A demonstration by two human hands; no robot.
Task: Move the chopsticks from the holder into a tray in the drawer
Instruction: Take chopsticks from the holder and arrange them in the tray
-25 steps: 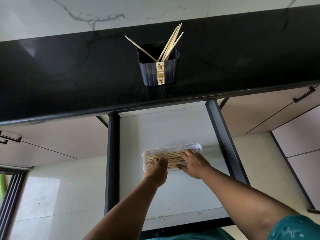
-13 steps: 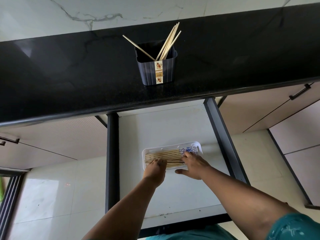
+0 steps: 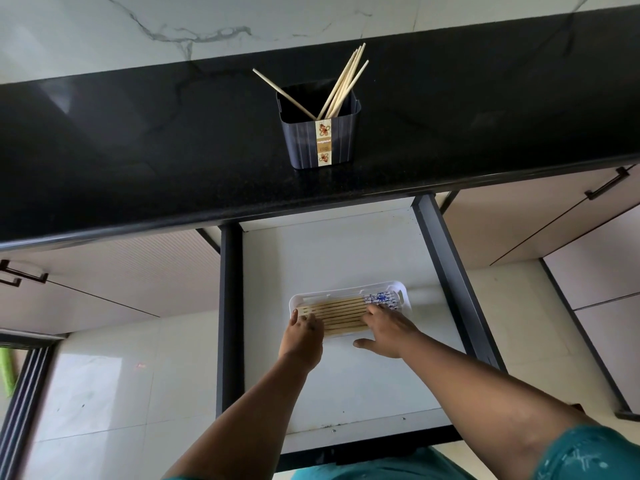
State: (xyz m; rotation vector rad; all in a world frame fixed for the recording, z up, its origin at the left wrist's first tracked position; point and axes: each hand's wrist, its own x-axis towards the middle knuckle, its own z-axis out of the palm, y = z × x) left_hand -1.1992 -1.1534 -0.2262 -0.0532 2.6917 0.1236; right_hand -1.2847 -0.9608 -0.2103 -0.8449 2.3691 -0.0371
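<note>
Reaching down into the open drawer (image 3: 346,244), I have both hands at the white plastic tray (image 3: 405,299) that sits on the drawer's pale floor, nearer its right rail than its left. My left hand (image 3: 303,336) is at the tray's left end, fingers curled together over the chopstick tips, thumb on the tray's left rim. My right hand (image 3: 386,332) lies flat with fingers spread apart, fingertips resting on the chopsticks in the tray (image 3: 341,315) and thumb stretched out onto the drawer floor just in front of the tray; it grips nothing. Those wooden sticks lie side by side in a neat row along the tray's length, their blue-patterned ends at the right end.

More chopsticks (image 3: 341,88) stand in the dark ribbed holder (image 3: 320,142), which sits near the front edge of the black stone countertop (image 3: 138,150). One stick leans to the holder's left corner; the others lean in a bunch to the right. A floral label strip runs down the holder's front.

Behind the countertop rises a white marble-veined wall (image 3: 173,26). Beige cabinet fronts with dark bar handles (image 3: 606,183) flank the drawer, and glossy pale floor tiles (image 3: 114,386) show below on the left. My teal sleeve (image 3: 588,455) fills the lower right corner.
</note>
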